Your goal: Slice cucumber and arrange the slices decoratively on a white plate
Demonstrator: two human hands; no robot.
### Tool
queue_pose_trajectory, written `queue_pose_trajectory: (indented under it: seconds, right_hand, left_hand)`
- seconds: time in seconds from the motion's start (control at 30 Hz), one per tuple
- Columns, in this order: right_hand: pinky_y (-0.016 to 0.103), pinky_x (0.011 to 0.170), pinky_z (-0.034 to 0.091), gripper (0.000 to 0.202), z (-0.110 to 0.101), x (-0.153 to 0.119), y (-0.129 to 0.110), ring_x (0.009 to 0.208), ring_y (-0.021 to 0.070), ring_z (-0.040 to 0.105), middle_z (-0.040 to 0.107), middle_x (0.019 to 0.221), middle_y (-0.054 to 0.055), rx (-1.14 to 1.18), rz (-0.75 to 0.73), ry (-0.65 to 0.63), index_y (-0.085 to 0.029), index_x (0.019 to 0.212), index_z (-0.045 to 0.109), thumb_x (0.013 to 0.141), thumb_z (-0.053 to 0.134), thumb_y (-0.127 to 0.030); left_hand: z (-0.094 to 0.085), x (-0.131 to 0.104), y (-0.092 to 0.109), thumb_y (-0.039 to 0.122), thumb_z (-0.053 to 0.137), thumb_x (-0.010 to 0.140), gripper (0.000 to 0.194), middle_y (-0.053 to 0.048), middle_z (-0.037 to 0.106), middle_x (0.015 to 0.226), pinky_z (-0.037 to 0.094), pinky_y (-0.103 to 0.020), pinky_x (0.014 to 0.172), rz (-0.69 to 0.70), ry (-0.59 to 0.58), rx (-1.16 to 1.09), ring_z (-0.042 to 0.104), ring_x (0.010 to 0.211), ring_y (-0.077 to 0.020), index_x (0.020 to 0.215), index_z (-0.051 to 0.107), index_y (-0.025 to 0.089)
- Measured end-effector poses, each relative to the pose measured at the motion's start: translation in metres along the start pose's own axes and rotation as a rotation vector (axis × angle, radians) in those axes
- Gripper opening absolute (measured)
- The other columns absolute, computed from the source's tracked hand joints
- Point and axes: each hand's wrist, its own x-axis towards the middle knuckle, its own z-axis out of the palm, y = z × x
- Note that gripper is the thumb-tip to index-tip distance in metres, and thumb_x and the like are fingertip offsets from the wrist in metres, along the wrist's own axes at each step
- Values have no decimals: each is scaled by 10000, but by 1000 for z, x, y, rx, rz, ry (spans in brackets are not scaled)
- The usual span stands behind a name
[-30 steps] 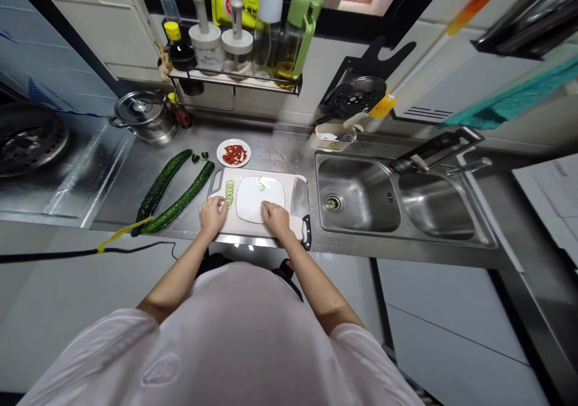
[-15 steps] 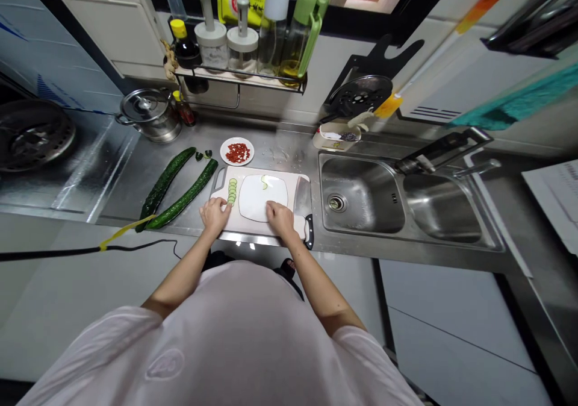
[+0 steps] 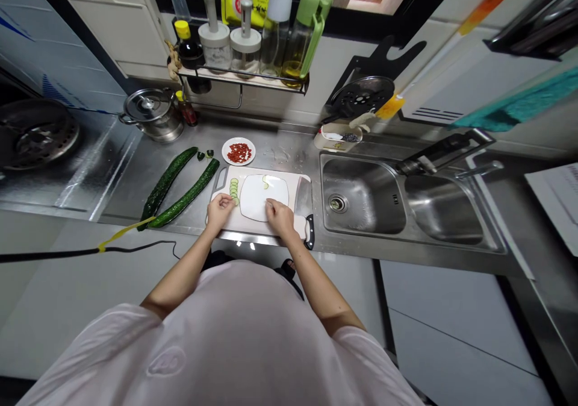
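Note:
A white plate (image 3: 263,198) with rounded corners lies on the pale cutting board (image 3: 228,220). Two thin cucumber slices (image 3: 265,184) rest near its far edge. Left of the plate, overlapping cucumber slices (image 3: 233,186) form a short row on the board. At the near end of that row, my left hand (image 3: 220,211) is closed, its fingertips pinching a cucumber slice. My right hand (image 3: 280,219) is curled closed over the plate's right side; whatever its fingers hold, if anything, is hidden. A knife (image 3: 303,196) with a black handle lies along the board's right end.
Two long cucumbers (image 3: 171,166) lie left of the board, with dark end pieces (image 3: 200,156) nearby. Behind the board stands a small plate (image 3: 225,151) of chopped red pieces. To the right is a double sink (image 3: 363,192); a lidded pot (image 3: 156,120) stands at the back left.
My left fingertips have shifted slightly right at the near end of the slice row, and a slice now shows at them. My right hand stays nearly in place. The whole view has shifted slightly.

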Motion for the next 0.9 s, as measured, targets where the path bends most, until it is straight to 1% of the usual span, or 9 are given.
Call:
queue_pose_trajectory:
  seconds: [0.1,0.17,0.23,0.37,0.57,0.63,0.7,0.8,0.9]
  right_hand:
    - [279,803,442,358,-2,1,-8,892,183,596,671,966,47,138,-66,25,-214,1225,590,947,418,-360]
    - [290,793,444,341,-4,2,-13,897,189,583,658,952,53,256,-149,41,-217,1201,600,943,435,-367]
    - [301,803,439,303,-6,3,-18,925,192,571,648,976,57,363,-238,37,-223,1150,619,942,447,-360]
    - [310,791,430,194,-11,5,-22,901,190,562,647,958,52,469,-304,8,-218,998,637,913,496,-319]
    - [278,711,423,152,-12,3,-20,786,165,557,636,839,17,575,-215,-24,-206,873,597,873,523,-338]
    - [269,689,418,169,-12,2,-21,757,157,552,628,808,9,603,-190,-25,-203,851,586,874,514,-354]
    - [266,674,412,180,-13,1,-22,744,155,549,626,803,9,621,-174,3,-202,839,579,877,505,-362]
    - [267,671,412,189,-18,2,-25,760,157,553,629,825,17,651,-171,59,-205,837,579,882,499,-370]
    - [268,682,418,192,-22,4,-27,787,160,562,625,838,21,689,-181,92,-206,841,582,883,504,-377]
  left_hand:
    - [3,-3,15,388,667,702,295,-4,619,733,434,-240,651,63,-177,-199,559,660,-117,889,572,180]
    - [4,-7,27,387,691,704,317,-1,619,731,423,-237,649,132,-315,-260,562,664,-115,912,575,177]
    - [5,-10,37,384,696,720,324,-4,624,755,412,-234,651,190,-389,-267,562,681,-115,942,580,178]
    - [7,-14,48,365,700,737,327,-3,635,766,405,-234,681,263,-442,-261,550,700,-113,980,580,183]
    - [8,-18,53,380,713,727,359,-9,655,775,386,-226,645,228,-464,-274,538,659,-103,995,586,179]
    - [10,-19,54,392,735,702,404,-9,658,767,378,-218,626,182,-461,-314,540,654,-100,1010,585,178]
    - [12,-20,55,420,752,677,484,-4,656,741,373,-206,599,83,-462,-406,546,643,-97,1056,569,180]
    - [15,-20,55,526,703,699,528,-19,662,746,324,-178,502,-173,-486,-569,539,595,-85,1074,554,184]
    - [16,-19,54,643,599,736,526,-58,671,771,246,-160,419,-473,-617,-658,525,539,-76,964,585,169]
